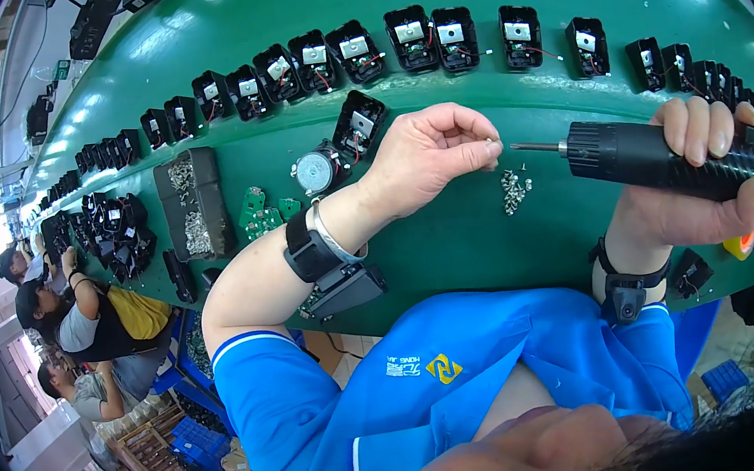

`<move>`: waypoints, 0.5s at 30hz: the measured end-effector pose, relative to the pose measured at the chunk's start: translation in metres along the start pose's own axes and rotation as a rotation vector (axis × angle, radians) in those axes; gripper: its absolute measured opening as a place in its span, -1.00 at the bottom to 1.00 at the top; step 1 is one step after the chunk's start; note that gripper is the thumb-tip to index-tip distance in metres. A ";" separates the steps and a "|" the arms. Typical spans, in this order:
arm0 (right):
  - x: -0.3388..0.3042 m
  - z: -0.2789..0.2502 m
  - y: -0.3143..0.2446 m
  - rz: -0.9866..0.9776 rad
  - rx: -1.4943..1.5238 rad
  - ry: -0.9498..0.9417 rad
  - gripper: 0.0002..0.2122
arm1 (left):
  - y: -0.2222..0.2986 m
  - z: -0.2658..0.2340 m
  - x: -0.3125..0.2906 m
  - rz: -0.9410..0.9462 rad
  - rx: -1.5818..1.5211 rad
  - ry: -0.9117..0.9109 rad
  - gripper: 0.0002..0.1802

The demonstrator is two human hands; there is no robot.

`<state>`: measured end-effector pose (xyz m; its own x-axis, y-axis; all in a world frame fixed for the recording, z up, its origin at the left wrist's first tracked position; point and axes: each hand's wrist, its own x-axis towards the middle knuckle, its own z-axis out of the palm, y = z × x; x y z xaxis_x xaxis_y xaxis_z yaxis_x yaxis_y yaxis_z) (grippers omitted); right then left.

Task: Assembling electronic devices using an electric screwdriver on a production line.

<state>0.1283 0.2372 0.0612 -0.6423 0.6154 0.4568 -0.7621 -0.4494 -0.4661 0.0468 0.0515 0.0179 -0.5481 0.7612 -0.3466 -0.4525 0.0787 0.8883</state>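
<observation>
My left hand (442, 152) is closed in a pinch above the green table, with a small shiny screw (491, 140) mostly hidden at its fingertips. My right hand (703, 167) is wrapped round a black electric screwdriver (616, 148), held level. Its metal bit (536, 146) points left, a short gap from the pinched fingertips. Below that gap lies a small heap of loose screws (513, 192). Next to my left wrist an open black housing (359, 127) leans by a round speaker-like part (320, 168), with a thin red wire between them.
A curved row of open black housings (410, 38) with metal plates and wires runs along the far side. Left of my arm are a grey tray (195, 206) of small metal parts and green circuit boards (258, 212). A tape roll (743, 244) lies at right. Several people sit far left.
</observation>
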 end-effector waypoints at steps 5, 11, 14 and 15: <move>0.000 0.005 0.001 0.018 0.045 0.018 -0.54 | -0.001 0.007 -0.005 -0.096 -0.363 -0.050 -0.85; 0.000 0.008 -0.001 -0.014 0.047 0.053 -0.53 | -0.010 0.005 -0.006 -0.110 -0.557 -0.176 -0.83; -0.001 0.009 -0.001 -0.025 0.052 0.040 -0.52 | -0.015 0.007 -0.003 -0.056 -0.551 -0.154 -0.82; -0.001 0.009 -0.002 -0.027 0.052 0.029 -0.52 | -0.014 0.009 -0.003 -0.056 -0.550 -0.155 -0.82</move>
<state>0.1291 0.2319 0.0682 -0.6192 0.6460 0.4464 -0.7829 -0.4645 -0.4139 0.0612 0.0538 0.0090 -0.4219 0.8544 -0.3034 -0.8001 -0.1934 0.5679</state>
